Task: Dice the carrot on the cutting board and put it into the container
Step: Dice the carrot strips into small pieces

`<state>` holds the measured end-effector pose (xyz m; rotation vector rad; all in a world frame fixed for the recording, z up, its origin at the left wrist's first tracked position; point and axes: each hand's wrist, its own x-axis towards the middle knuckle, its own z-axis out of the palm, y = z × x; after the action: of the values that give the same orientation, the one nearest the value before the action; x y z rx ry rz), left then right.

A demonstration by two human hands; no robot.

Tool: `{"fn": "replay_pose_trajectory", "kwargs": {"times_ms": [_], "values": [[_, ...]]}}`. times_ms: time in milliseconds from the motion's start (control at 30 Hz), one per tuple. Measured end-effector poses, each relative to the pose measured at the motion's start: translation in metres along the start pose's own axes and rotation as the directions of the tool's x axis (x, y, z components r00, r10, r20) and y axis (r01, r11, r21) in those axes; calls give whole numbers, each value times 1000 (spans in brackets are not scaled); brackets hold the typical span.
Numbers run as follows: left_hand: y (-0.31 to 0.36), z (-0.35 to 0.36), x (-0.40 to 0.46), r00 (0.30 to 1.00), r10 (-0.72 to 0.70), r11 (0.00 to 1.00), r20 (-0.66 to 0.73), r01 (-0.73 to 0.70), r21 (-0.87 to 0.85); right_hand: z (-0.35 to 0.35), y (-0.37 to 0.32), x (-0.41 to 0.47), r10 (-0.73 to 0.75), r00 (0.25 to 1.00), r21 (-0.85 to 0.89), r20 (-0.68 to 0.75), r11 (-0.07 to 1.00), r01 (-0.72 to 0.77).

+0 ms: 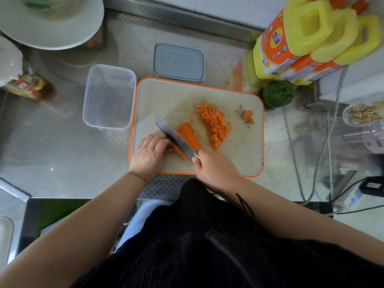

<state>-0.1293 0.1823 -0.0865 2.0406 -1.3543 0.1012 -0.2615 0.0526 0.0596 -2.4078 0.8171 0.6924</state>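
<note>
Your metal counter [62,154] fills most of the frame, and the orange-rimmed cutting board [245,154] sits at its centre. At the upper left is a big pale plate [52,32], and at the upper right a pack of yellow bottles [307,38] with a green vegetable [278,93] just below them. The clear container [109,96] stands just beside the board's left edge, with nothing in it, and its grey lid [178,62] lies just above the board's top edge.

On the board, your knife [174,137] runs diagonally from upper left to lower right, its blade set into the carrot piece [188,133] in the lower middle. Your right hand [216,170] is clenched around the knife handle at the blade's lower end. Your left hand [150,153] has its fingers curled down on the carrot's near end, left of the blade, pinning it to the board.

The diced carrot [214,125] lies in a heap right of the blade, well apart from the container. A few carrot scraps [247,115] rest near the board's right edge.
</note>
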Motion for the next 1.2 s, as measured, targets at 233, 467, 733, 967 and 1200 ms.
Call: {"fn": "replay_pose_trajectory", "kwargs": {"times_ms": [233, 467, 733, 967, 1200], "values": [[-1, 0, -1, 1000, -9, 1000, 23, 9, -3, -3, -2, 1, -4, 1000, -5, 9, 1000, 4], [-3, 2, -3, 998, -21, 1000, 62, 22, -5, -3, -4, 2, -21, 1000, -28, 9, 999, 22], [-2, -1, -1, 997, -28, 1000, 71, 28, -2, -1, -2, 6, -36, 999, -54, 20, 998, 37], [1, -3, 0, 998, -17, 1000, 56, 18, -10, 5, -2, 11, -43, 999, -66, 4, 997, 43], [1, -2, 0, 998, -25, 1000, 57, 26, -14, 12, -1, 15, -23, 1000, -47, -11, 999, 22]]}}
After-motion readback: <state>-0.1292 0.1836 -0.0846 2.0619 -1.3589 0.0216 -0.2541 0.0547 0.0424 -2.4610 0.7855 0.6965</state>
